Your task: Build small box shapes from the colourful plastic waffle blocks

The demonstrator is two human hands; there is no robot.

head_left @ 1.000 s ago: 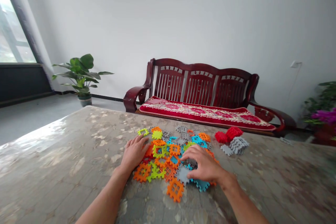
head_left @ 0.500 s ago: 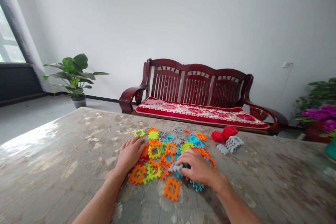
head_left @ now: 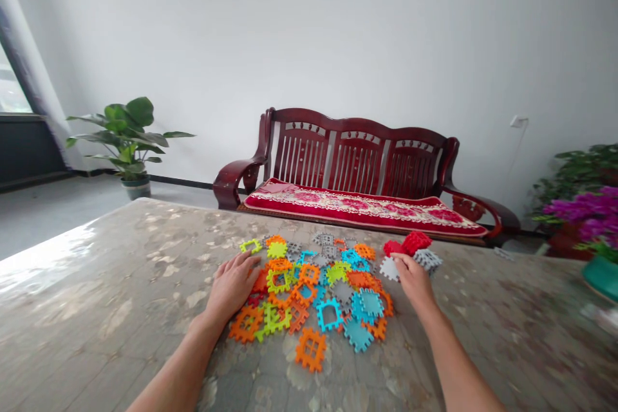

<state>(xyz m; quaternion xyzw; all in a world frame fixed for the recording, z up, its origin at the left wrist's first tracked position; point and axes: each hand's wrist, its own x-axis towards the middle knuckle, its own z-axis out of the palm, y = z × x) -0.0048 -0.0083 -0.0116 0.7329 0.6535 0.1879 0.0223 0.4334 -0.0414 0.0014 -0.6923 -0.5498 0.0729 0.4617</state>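
My left hand rests with its fingers stretched out at the left edge of a loose pile of toothed plastic building tiles, beside an orange tile. My right hand is at the right of the pile, its fingers pinching a grey toothed tile. Close by it lie a stack of grey tiles and red tiles. In the pile, orange, lime green, blue and grey tiles overlap, among them a blue frame tile. A windowed orange tile lies nearest me.
The tiles lie on a table with a patterned grey cover. Beyond it stands a dark red wooden bench with a red floral cushion. A potted plant is at left; purple flowers are at right.
My right hand has moved right and away from me with the grey tile, from the pile to beside the grey stack. Blue tiles it covered now show. My left hand stays put.
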